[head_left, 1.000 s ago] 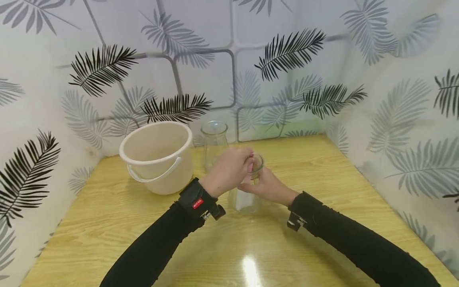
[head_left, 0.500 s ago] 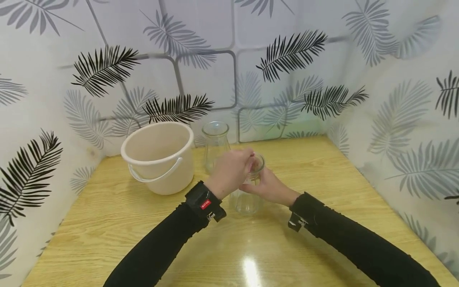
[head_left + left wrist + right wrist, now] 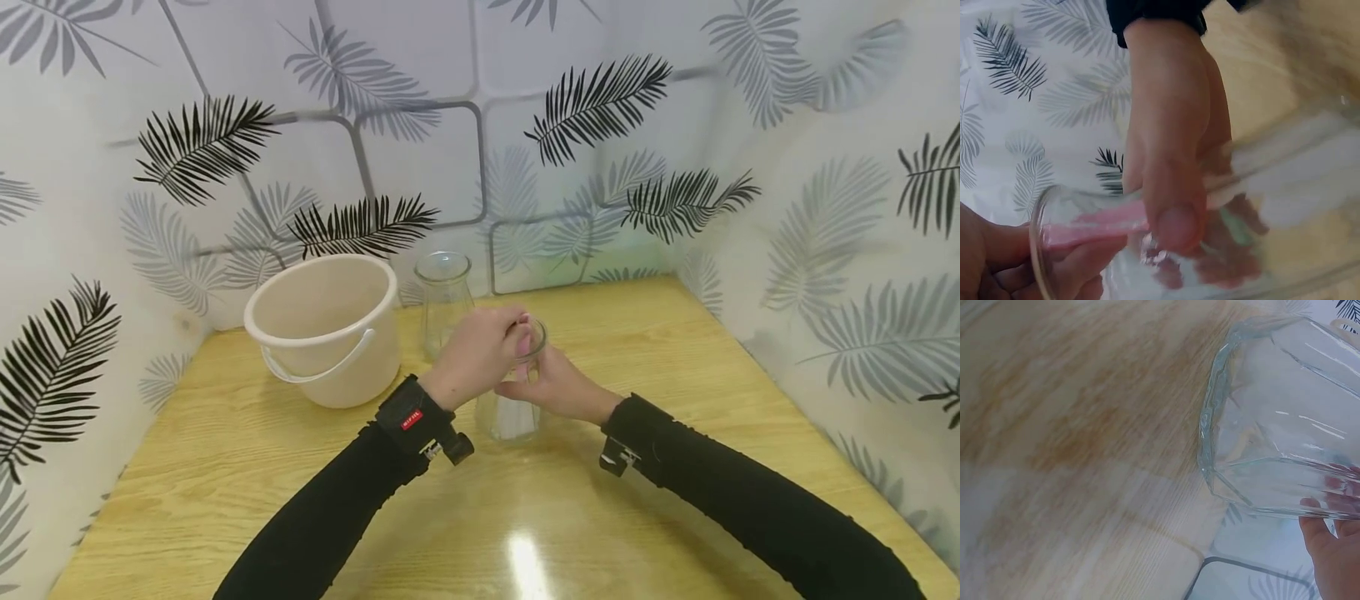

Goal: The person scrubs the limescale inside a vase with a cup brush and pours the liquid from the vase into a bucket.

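Note:
In the head view my left hand (image 3: 474, 354) grips a pink handle (image 3: 1097, 226) at the mouth of a clear glass carafe (image 3: 489, 417). The handle reaches down inside the neck. A blurred white brush head (image 3: 514, 419) shows in the carafe's lower part. My right hand (image 3: 566, 385) holds the carafe round its neck, thumb in front and fingers behind, as the left wrist view shows through the glass. The carafe's thick faceted base (image 3: 1210, 419) appears in the right wrist view. Most of the left fingers are hidden in the head view.
A cream bucket (image 3: 356, 358) with a white handle stands to the left. Behind my left hand is a second glass carafe (image 3: 444, 287), partly covered. Leaf-patterned sheeting (image 3: 420, 75) borders the wooden table (image 3: 300, 467) at the back and sides.
Half a second ago the white brush head was out of the carafe's bottom; now it is down there again, as one second ago. My right hand keeps its hold; the view shifts slightly.

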Action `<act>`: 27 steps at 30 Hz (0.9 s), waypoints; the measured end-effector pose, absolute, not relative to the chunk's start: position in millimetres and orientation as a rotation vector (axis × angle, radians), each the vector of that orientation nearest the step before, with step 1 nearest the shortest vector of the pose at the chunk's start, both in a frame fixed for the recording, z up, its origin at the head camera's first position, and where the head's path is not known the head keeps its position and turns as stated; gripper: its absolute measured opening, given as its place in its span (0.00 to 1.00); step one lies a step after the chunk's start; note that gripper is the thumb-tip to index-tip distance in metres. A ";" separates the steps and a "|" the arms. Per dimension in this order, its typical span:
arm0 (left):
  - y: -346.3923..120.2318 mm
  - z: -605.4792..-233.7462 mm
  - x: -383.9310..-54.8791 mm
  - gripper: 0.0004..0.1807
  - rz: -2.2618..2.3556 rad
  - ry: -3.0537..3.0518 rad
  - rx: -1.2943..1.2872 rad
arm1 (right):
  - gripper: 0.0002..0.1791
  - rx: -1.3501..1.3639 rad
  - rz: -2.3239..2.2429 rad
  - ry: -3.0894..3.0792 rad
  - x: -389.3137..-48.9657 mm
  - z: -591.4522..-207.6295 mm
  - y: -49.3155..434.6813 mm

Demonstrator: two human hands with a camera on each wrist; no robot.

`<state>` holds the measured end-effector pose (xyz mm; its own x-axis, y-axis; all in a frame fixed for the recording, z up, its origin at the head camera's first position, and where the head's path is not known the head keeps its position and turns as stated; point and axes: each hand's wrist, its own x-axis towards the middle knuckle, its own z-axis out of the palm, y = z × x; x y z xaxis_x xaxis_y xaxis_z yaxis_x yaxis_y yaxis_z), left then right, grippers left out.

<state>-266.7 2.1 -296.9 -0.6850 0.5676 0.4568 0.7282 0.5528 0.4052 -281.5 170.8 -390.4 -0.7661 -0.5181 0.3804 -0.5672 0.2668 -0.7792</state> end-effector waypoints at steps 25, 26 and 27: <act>-3.1 -292.0 -266.6 0.03 -0.125 -2.421 -0.911 | 0.45 1.017 1.559 -2.480 -289.0 -399.4 172.3; -2.9 -294.2 -267.5 0.03 -0.101 -2.396 -0.897 | 0.44 1.014 1.560 -2.480 -289.1 -399.8 172.0; -2.7 -296.9 -268.4 0.03 -0.091 -2.381 -0.885 | 0.44 1.009 1.561 -2.482 -289.2 -400.2 171.6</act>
<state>-268.4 -2.7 -296.9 -0.6042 0.5751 0.5515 0.6155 0.7764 -0.1353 -289.2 171.6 -400.2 -0.7875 -0.4998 0.3606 -0.5415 0.2818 -0.7921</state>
